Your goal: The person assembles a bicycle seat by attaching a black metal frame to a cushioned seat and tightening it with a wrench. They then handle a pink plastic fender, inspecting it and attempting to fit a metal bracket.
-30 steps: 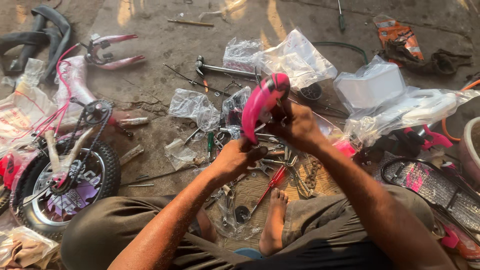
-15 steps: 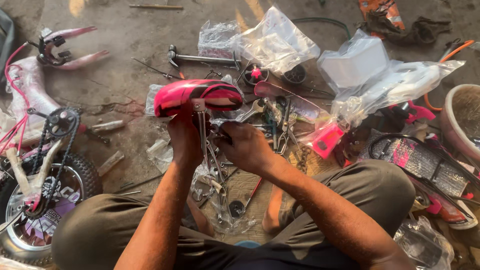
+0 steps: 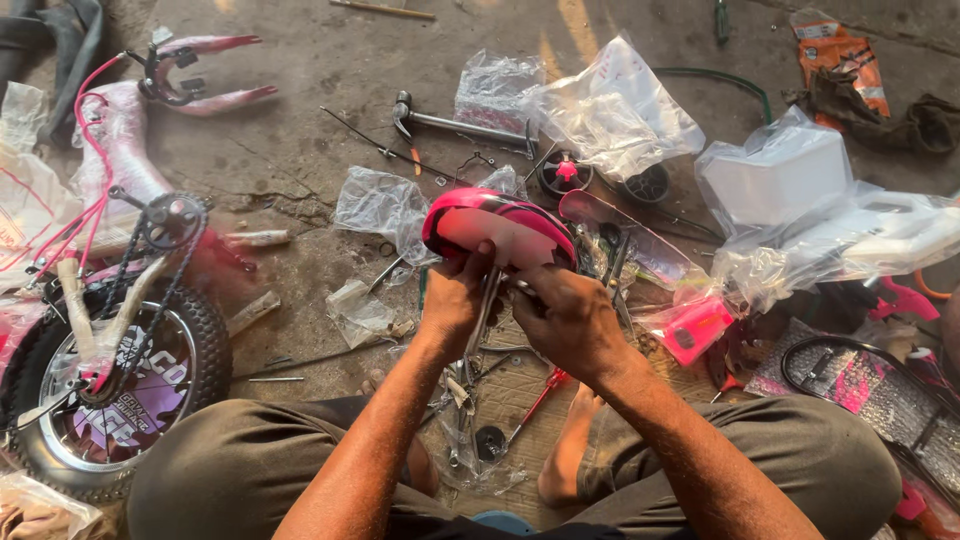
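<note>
Hands (image 3: 515,305): two, gripping one pink saddle (image 3: 497,227).

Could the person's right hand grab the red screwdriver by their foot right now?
Probably not at once. The right hand is busy on the pink bike seat with the left hand. The red screwdriver lies just below it, with nothing in between, so once freed it looks easy.
</note>
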